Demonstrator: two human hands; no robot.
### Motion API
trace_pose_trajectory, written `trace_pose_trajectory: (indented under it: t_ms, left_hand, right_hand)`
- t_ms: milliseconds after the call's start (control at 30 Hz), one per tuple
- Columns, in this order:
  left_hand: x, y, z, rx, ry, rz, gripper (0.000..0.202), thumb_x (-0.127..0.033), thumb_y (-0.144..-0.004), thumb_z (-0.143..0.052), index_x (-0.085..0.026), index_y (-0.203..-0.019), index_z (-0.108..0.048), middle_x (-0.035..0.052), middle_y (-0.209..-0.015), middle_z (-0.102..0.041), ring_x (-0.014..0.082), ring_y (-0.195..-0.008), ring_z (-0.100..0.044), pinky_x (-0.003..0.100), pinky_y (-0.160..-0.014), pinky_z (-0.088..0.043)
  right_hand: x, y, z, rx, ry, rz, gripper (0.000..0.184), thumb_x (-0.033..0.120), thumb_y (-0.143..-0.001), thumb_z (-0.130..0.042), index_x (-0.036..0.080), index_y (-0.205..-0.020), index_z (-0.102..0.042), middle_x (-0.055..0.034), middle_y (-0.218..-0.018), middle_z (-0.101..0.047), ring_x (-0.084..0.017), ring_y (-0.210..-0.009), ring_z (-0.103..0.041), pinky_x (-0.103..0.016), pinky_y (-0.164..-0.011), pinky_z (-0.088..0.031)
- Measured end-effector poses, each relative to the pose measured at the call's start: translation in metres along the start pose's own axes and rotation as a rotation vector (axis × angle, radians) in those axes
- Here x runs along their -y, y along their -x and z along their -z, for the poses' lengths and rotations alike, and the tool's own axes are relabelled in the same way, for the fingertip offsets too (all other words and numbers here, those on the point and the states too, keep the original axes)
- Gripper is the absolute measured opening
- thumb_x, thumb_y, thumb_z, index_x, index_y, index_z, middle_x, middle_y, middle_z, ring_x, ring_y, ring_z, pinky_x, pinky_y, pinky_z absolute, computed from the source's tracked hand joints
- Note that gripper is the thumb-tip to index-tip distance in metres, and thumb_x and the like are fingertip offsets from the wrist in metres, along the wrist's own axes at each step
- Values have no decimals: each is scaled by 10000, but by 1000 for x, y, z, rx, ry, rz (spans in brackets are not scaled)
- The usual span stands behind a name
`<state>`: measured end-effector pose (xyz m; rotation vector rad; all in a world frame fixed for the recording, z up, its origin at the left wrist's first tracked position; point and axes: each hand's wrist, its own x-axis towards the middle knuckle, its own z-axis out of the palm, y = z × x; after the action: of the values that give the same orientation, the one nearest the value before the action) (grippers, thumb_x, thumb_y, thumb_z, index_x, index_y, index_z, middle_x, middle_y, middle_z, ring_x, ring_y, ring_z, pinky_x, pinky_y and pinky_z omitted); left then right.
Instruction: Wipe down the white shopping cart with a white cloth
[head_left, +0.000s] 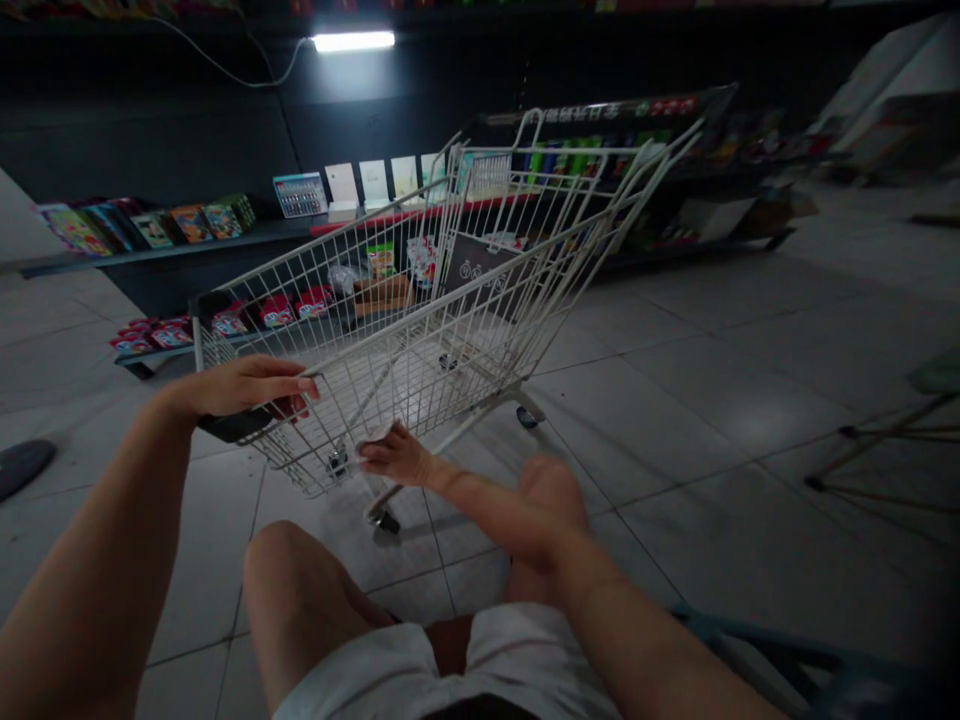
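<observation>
A white wire shopping cart (pixel 480 290) stands tilted on the tiled floor in front of me, its handle end toward me. My left hand (pixel 251 388) lies over the dark handle bar (pixel 232 425) at the cart's near left corner, fingers curled around it. My right hand (pixel 394 455) reaches low to the cart's near underside, close to a caster wheel (pixel 382 520). Its fingers are pressed on a small pale thing, perhaps a cloth, against the frame. My bare knees show below, as I sit.
Low dark shelves with colourful packets (pixel 150 228) and cards (pixel 341 185) run along the back wall. More packets (pixel 154 335) sit on a bottom shelf at left. A metal stand's legs (pixel 877 460) are at right. A blue chair edge (pixel 757 640) is by my right side.
</observation>
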<state>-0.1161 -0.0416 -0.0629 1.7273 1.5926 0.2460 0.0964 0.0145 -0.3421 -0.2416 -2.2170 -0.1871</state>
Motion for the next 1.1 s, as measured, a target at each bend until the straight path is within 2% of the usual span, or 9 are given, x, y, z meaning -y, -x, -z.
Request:
trace_pose_trajectory:
  t_ms: [67, 167, 300, 467, 567, 633, 833, 967, 1100]
  left_hand:
    - [2, -1, 1, -9, 2, 11, 540, -688, -749, -610, -213, -974, -737, 83, -854, -742, 232, -793, -666, 351, -775, -558]
    - [7, -2, 2, -11, -4, 8, 544, -665, -761, -611, -222, -1058, -720, 84, -876, -744, 239, -818, -675, 349, -786, -559]
    - [3, -1, 2, -14, -13, 20, 544, -634, -760, -612, -216, -1097, -700, 96, -994, -743, 261, -919, -679, 352, -844, -550]
    - [-33, -18, -4, -125, -250, -64, 672, -614, -780, -591, -214, -1319, -573, 89, -1065, -710, 245, -953, -654, 340, -839, -531]
    - [-53, -46, -14, -200, -299, -130, 592, -618, -863, -458, -199, -1259, -591, 93, -1064, -689, 217, -892, -647, 323, -783, -526]
    - [-57, -63, -18, -201, -262, -118, 582, -621, -889, -382, -177, -1183, -615, 105, -1062, -676, 208, -848, -642, 312, -731, -525]
    - [-40, -77, -10, -254, -285, -160, 551, -615, -874, -408, -192, -1119, -664, 73, -1080, -684, 231, -992, -622, 360, -948, -471]
    - [-34, -77, -3, -254, -239, -189, 526, -604, -884, -408, -200, -1098, -669, 79, -1174, -679, 246, -1120, -595, 365, -1042, -413]
    - [-36, -76, -3, -249, -213, -183, 552, -644, -880, -405, -206, -1086, -669, 78, -1138, -692, 246, -1101, -601, 376, -1041, -422]
  right_hand:
    - [-16, -2, 11, 68, -7, 111, 276, 169, -900, -611, 378, -1074, -662, 72, -1104, -683, -133, -1146, -520, -388, -1091, -414]
    - [-58, -33, 40, 5, 37, 232, 168, 291, -916, -622, 402, -1031, -674, 79, -1109, -670, -138, -1104, -526, -352, -999, -450]
    - [-93, -63, 56, -205, 129, -23, 136, 306, -908, -628, 376, -986, -715, 1, -1101, -638, -195, -1178, -472, -395, -1012, -425]
    - [-61, -6, -1, -141, 73, -79, 126, 278, -890, -644, 360, -920, -735, -5, -1039, -656, -189, -1093, -499, -376, -924, -423]
    - [-43, 37, -34, 20, 20, -4, 78, 288, -867, -677, 343, -878, -731, 19, -995, -686, -161, -1007, -526, -346, -874, -429]
    - [-47, 50, -40, 102, -6, 101, 80, 270, -874, -668, 329, -883, -721, 33, -1022, -698, -141, -979, -532, -331, -869, -442]
    - [-119, 13, 20, 81, -66, 387, 157, 183, -912, -597, 314, -884, -679, 56, -1021, -691, -100, -991, -551, -288, -847, -454]
    - [-159, -31, 67, -11, 104, 196, 97, 333, -919, -611, 333, -966, -695, 13, -1055, -663, -159, -1050, -531, -357, -878, -468]
    - [-145, -57, 60, -328, 180, -223, 155, 338, -922, -581, 296, -971, -721, -52, -1119, -594, -227, -1143, -471, -448, -983, -446]
